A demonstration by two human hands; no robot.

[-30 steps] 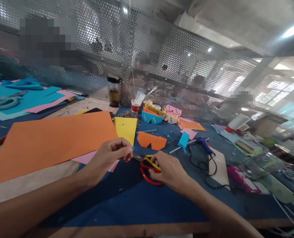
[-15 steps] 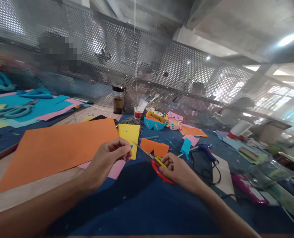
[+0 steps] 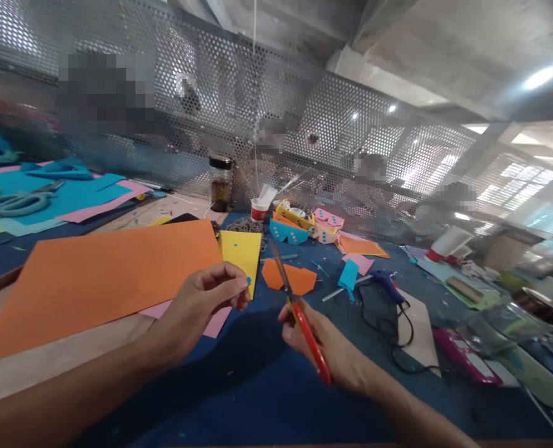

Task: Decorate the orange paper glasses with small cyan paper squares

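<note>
Between thumb and forefinger, my left hand (image 3: 211, 295) pinches a tiny blue paper piece (image 3: 248, 281) in front of a yellow sheet (image 3: 241, 252). My right hand (image 3: 314, 333) holds scissors (image 3: 307, 330) with red and yellow handles, the blades pointing up and away and looking closed together. Just beyond the blades lies an orange paper cutout (image 3: 297, 278) with a notch in its lower edge. A large orange sheet (image 3: 113, 267) rests to the left of my left hand, and part of a pink sheet (image 3: 218, 322) shows beneath that hand.
Behind stand a jar (image 3: 220, 183), a paper cup (image 3: 259, 210) and several dotted paper shapes (image 3: 288, 232). To the right lie a glue gun (image 3: 388, 289) with its black cord and a magenta item (image 3: 466, 354). Teal-handled scissors (image 3: 17, 202) rest on blue paper at the left.
My right hand has turned the scissors more upright and drawn them slightly nearer me, their handles swinging downward. My left hand keeps its pinch on the blue piece, almost unmoved.
</note>
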